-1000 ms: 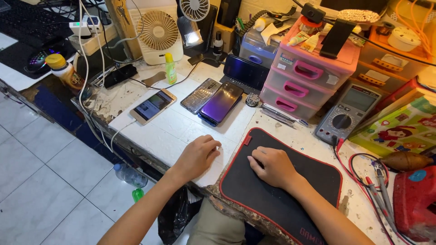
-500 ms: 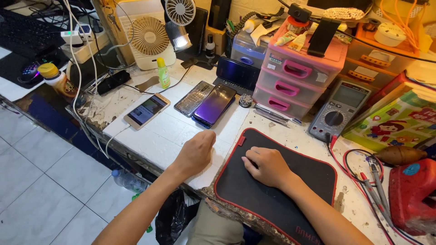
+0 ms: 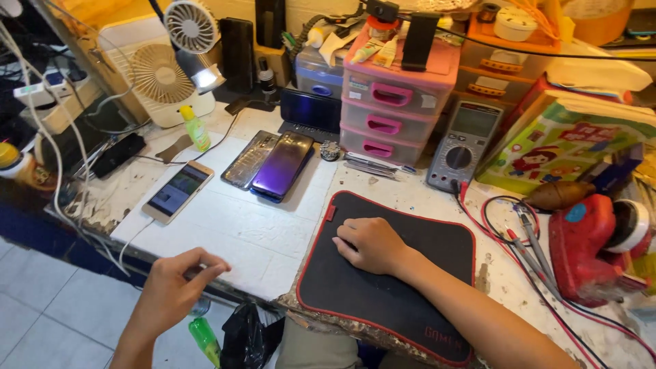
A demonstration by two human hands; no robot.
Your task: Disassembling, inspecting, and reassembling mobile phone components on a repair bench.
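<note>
Right hand (image 3: 372, 244) curled loosely, palm down, resting on the black red-edged mat (image 3: 410, 301) at the near middle of the workbench (image 3: 266, 239); nothing visibly gripped. Left hand (image 3: 176, 283) off the near left edge, hanging over the floor, fingertips drawn together in a pinch, whether on anything cannot tell. Farther back, three phones: one with a lit screen (image 3: 178, 191) at left on its cable, two dark ones (image 3: 273, 162) side by side, overlapping. Multimeter (image 3: 466, 145) right of the pink drawer unit (image 3: 393, 102); small fan (image 3: 164, 85) far left.
</note>
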